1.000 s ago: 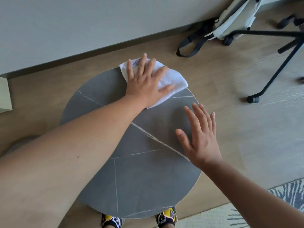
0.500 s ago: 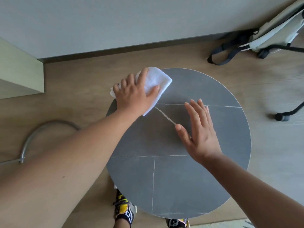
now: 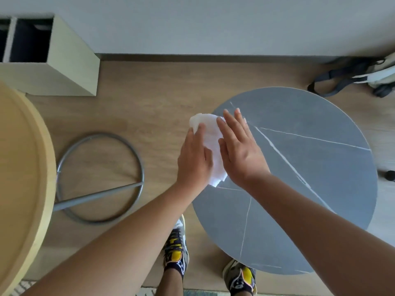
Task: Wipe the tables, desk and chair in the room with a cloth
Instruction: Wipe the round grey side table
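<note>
A round dark grey table (image 3: 310, 171) with thin white veins stands right of centre. A white cloth (image 3: 210, 142) is bunched at its left rim, partly hanging past the edge. My left hand (image 3: 194, 161) grips the cloth from the left, thumb on top, its other fingers hidden underneath. My right hand (image 3: 239, 150) lies against the cloth's right side with straight fingers, its palm over the tabletop.
A round light wooden table (image 3: 21, 167) fills the left edge, with its grey metal ring base (image 3: 100, 178) on the wood floor. A cream cabinet (image 3: 64, 67) stands by the wall. A backpack (image 3: 363, 77) and a chair caster (image 3: 388, 175) are at the right. My shoes (image 3: 176, 251) stand below.
My left hand has dragged the cloth from the far side to the table's left rim and bunched it. My right hand left the tabletop and moved onto the cloth. The view swung left.
</note>
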A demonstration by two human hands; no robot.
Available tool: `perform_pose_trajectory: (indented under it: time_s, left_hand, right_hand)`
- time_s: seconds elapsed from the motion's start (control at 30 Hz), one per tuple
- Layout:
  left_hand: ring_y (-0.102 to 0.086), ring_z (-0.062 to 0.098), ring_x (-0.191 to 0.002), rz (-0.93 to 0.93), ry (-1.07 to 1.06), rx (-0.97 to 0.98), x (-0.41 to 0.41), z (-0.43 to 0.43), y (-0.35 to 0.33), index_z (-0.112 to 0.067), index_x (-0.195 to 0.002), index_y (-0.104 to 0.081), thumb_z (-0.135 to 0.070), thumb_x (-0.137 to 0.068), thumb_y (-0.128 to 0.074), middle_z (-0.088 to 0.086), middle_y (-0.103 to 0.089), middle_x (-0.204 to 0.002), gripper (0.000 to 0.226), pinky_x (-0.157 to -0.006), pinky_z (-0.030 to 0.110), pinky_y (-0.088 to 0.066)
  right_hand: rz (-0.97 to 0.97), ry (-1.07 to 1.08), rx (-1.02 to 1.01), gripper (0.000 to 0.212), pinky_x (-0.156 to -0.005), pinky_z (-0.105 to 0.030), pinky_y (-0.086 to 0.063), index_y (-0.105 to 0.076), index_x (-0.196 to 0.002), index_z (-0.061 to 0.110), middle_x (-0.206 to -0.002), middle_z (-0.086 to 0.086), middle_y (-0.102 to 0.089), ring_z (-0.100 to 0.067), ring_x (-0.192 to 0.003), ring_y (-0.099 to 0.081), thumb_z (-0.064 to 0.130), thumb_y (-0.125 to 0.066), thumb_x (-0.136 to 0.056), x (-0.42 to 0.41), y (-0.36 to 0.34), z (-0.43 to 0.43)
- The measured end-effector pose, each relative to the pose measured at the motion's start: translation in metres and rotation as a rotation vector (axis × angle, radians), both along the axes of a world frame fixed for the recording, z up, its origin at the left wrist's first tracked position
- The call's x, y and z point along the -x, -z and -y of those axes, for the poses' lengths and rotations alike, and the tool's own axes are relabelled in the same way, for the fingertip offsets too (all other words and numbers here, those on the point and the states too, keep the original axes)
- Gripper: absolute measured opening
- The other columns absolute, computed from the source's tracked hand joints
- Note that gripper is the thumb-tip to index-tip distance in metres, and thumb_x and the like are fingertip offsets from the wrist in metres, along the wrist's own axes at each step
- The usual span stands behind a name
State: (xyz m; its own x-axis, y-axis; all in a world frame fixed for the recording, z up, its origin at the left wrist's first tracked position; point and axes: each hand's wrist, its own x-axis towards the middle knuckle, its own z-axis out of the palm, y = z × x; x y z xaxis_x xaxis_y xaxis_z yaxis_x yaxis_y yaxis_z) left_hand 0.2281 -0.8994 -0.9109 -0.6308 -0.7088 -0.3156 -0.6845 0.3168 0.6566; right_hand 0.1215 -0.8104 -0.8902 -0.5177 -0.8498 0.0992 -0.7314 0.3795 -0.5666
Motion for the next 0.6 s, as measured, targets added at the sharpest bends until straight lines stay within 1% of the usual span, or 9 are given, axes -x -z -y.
perform_pose_trajectory:
  time_s: [0.07, 0.1, 0.2, 0.27, 0.33, 0.4, 0.47, 0.53, 0.6]
  left_hand:
    - [-0.027, 0.009, -0.147, -0.131, -0.096, -0.188, -0.026, -0.009, -0.004, -0.020, -0.159, -0.021, -0.004, -0.099, -0.040, 0.001, -0.025, -0.163, 0.065, -0.107, 0.004, -0.021]
    - [-0.028, 0.001, -0.143, -0.171, -0.149, -0.284, -0.038, -0.015, -0.006, -0.021, -0.158, -0.020, -0.002, -0.098, -0.042, -0.004, -0.027, -0.162, 0.067, -0.102, -0.002, -0.020]
    - [-0.041, -0.010, -0.130, -0.254, -0.309, -0.556, -0.072, -0.032, -0.018, -0.026, -0.150, -0.028, -0.002, -0.091, -0.047, -0.013, -0.041, -0.150, 0.066, -0.105, 0.008, -0.033]
    - [-0.048, -0.005, -0.128, -0.289, -0.398, -0.670, -0.090, -0.041, -0.025, -0.023, -0.138, -0.042, 0.006, -0.088, -0.047, -0.009, -0.054, -0.140, 0.059, -0.106, 0.020, -0.040]
    - [-0.057, 0.004, -0.121, -0.298, -0.470, -0.730, -0.106, -0.050, -0.028, -0.017, -0.125, -0.054, 0.015, -0.085, -0.043, 0.000, -0.065, -0.126, 0.052, -0.099, 0.020, -0.044]
    - [-0.063, 0.011, -0.112, -0.242, -0.508, -0.736, -0.123, -0.056, -0.026, -0.015, -0.114, -0.062, 0.017, -0.082, -0.039, 0.003, -0.072, -0.113, 0.050, -0.090, 0.018, -0.046]
    - [-0.065, 0.008, -0.107, -0.155, -0.490, -0.682, -0.139, -0.061, -0.021, -0.022, -0.107, -0.068, 0.014, -0.082, -0.040, -0.008, -0.074, -0.105, 0.052, -0.085, 0.018, -0.047]
    - [-0.065, 0.005, -0.106, -0.093, -0.524, -0.625, -0.149, -0.064, -0.017, -0.024, -0.109, -0.069, 0.011, -0.086, -0.041, -0.012, -0.073, -0.105, 0.050, -0.084, 0.013, -0.047]
    - [-0.062, 0.008, -0.114, -0.073, -0.585, -0.581, -0.154, -0.066, -0.015, -0.017, -0.115, -0.065, 0.012, -0.088, -0.038, -0.007, -0.070, -0.114, 0.047, -0.090, 0.011, -0.044]
  right_hand:
    - [-0.026, -0.081, -0.060, 0.049, -0.124, -0.052, -0.023, -0.048, -0.146, -0.001, -0.161, -0.017, -0.035, -0.041, -0.153, -0.020, -0.007, -0.051, -0.097, -0.012, 0.006, 0.013]
    - [-0.054, -0.126, -0.100, 0.051, -0.124, -0.051, -0.021, -0.048, -0.146, -0.001, -0.163, -0.015, -0.033, -0.040, -0.154, -0.017, -0.008, -0.053, -0.096, -0.018, 0.011, 0.017]
    - [-0.208, -0.224, -0.185, 0.046, -0.124, -0.048, -0.020, -0.054, -0.140, -0.002, -0.159, -0.017, -0.040, -0.040, -0.153, -0.022, 0.002, -0.063, -0.095, -0.043, 0.020, 0.021]
    - [-0.314, -0.248, -0.252, 0.054, -0.124, -0.050, -0.021, -0.050, -0.143, -0.007, -0.156, -0.023, -0.041, -0.042, -0.151, -0.025, 0.017, -0.067, -0.097, -0.065, 0.023, 0.017]
    - [-0.367, -0.254, -0.329, 0.071, -0.126, -0.051, -0.016, -0.036, -0.150, -0.011, -0.162, -0.027, -0.029, -0.042, -0.154, -0.017, 0.032, -0.063, -0.100, -0.086, 0.024, 0.007]
    - [-0.385, -0.245, -0.387, 0.082, -0.128, -0.050, -0.010, -0.022, -0.155, -0.011, -0.166, -0.027, -0.015, -0.040, -0.156, -0.008, 0.042, -0.055, -0.102, -0.104, 0.023, -0.009]
    - [-0.401, -0.238, -0.379, 0.081, -0.128, -0.050, -0.012, -0.021, -0.156, -0.010, -0.166, -0.026, -0.013, -0.039, -0.156, -0.008, 0.039, -0.056, -0.101, -0.117, 0.021, -0.029]
    - [-0.412, -0.266, -0.357, 0.079, -0.127, -0.051, -0.015, -0.021, -0.156, -0.009, -0.167, -0.025, -0.010, -0.039, -0.156, -0.008, 0.032, -0.057, -0.099, -0.130, 0.020, -0.051]
    - [-0.424, -0.302, -0.376, 0.079, -0.127, -0.051, -0.014, -0.020, -0.158, -0.006, -0.168, -0.024, -0.006, -0.038, -0.157, -0.007, 0.028, -0.058, -0.098, -0.141, 0.022, -0.078]
